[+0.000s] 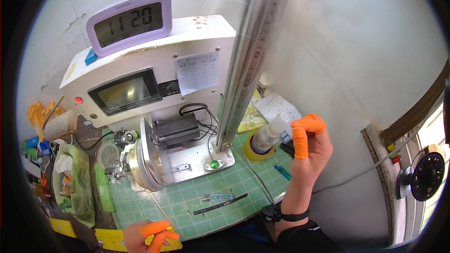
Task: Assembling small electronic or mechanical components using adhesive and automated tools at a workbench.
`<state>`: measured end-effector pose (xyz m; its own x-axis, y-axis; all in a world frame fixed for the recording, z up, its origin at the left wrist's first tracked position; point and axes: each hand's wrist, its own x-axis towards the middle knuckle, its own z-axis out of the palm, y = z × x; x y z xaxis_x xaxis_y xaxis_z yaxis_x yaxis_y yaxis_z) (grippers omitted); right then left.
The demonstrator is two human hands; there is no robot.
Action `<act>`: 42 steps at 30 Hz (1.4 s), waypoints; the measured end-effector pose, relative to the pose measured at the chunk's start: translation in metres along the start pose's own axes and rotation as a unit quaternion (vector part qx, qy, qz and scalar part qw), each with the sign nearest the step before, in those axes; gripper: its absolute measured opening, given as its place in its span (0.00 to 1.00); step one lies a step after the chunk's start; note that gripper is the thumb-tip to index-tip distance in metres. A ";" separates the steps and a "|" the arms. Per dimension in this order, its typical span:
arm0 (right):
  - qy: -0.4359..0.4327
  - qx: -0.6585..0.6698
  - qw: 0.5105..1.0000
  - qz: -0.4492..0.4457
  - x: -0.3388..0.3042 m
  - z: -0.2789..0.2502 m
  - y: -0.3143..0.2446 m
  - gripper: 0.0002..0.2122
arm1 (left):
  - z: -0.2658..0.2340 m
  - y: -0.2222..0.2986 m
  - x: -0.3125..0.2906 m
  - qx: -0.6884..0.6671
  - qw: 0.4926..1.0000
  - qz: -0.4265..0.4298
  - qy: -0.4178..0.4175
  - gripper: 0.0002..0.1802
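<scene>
Orange finger covers sit on the fingers of both hands. My left hand [140, 236] is at the lower left, its fingertips closing around the near end of a thin tan strand [161, 210]. That strand runs up toward the metal wheel [149, 166] of a bench machine. Raised at the right, my right hand [311, 143] has its thumb and index finger bent together in a pinch. Whatever lies between those fingertips, if anything, is too small to make out. Blue-handled thread snips [217, 197] and a black strip [220, 204] lie on the green cutting mat [187, 225].
The machine's white housing [154, 51] carries a dark screen [125, 92] and a purple clock [130, 23]. A tall metal rail [243, 65] rises from its base. Behind my right hand, a clear bottle [268, 138] stands in a yellow roll [255, 153]. A lined bin [75, 182] is left.
</scene>
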<state>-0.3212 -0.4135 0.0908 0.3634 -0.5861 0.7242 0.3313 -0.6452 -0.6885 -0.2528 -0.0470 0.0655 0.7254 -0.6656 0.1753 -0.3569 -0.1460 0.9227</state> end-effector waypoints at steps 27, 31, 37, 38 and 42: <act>-0.058 -0.190 0.979 -0.052 0.054 0.016 -0.020 0.03 | 0.011 0.017 0.001 -0.024 0.997 0.065 0.018 0.14; -0.070 -0.036 0.997 -0.014 0.015 0.000 -0.016 0.04 | 0.009 0.014 0.003 -0.016 0.998 0.045 0.045 0.12; -0.018 -0.012 1.000 -0.010 -0.002 -0.014 -0.018 0.05 | 0.022 0.010 0.012 -0.036 0.996 0.019 0.076 0.07; -0.021 -0.011 1.000 -0.008 0.007 -0.011 -0.019 0.05 | 0.021 0.013 0.016 -0.022 0.999 0.035 0.036 0.07; -0.021 -0.145 0.988 -0.044 0.047 0.019 -0.021 0.06 | 0.030 0.008 0.017 -0.043 0.998 0.033 0.032 0.07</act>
<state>-0.2951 -0.4179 0.1385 0.3828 -0.5040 0.7742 0.1021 -0.8098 -0.5777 -0.2609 -0.0818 0.0655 0.7393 -0.6230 0.2555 -0.3554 -0.0387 0.9339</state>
